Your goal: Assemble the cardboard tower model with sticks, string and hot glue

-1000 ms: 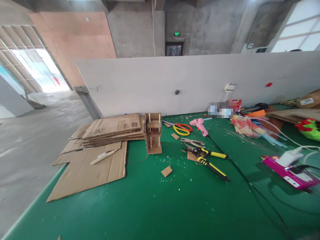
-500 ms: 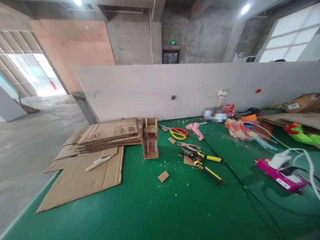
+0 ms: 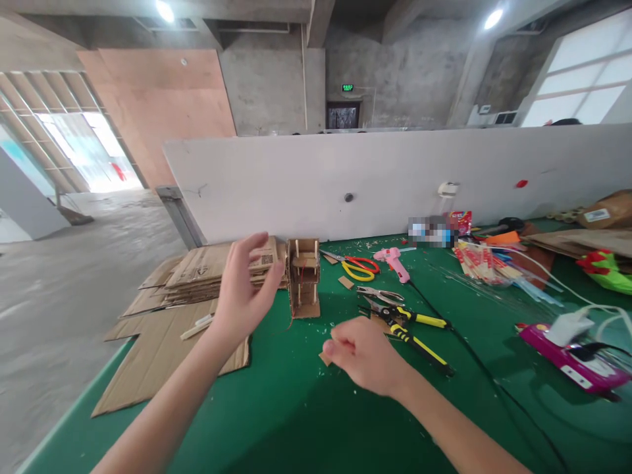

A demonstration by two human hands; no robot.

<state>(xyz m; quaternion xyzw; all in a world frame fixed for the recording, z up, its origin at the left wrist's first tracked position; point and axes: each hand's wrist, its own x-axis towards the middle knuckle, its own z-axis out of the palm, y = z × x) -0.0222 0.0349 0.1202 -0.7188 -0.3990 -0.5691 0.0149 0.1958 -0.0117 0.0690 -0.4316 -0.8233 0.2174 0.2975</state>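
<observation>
My left hand point(image 3: 249, 280) is raised in front of the cardboard stack, fingers bent and apart from the thumb, holding nothing. Just right of its fingertips stands a small upright cardboard structure point(image 3: 306, 309) with wooden sticks and a thin red wire. My right hand point(image 3: 363, 355) hovers low over the table, its fingers curled in and the thumb close to them; I see nothing in it. A small cardboard scrap point(image 3: 324, 359) shows partly from behind its thumb. Close to the right hand's far side lie yellow-and-black pliers point(image 3: 419, 322) and metal pliers point(image 3: 380, 294).
Cardboard sheets point(image 3: 143, 362) are piled at the left table edge. Scissors point(image 3: 363, 268), a pink glue gun point(image 3: 395, 262) with a black cord, and a purple power strip point(image 3: 575, 359) lie to the right. A white partition point(image 3: 296, 184) borders the back of the green table point(image 3: 276, 428).
Both my hands have come into view from below, the left reaching toward the cardboard structure, the right over the small cardboard scrap. The view has shifted slightly; the objects stay in place.
</observation>
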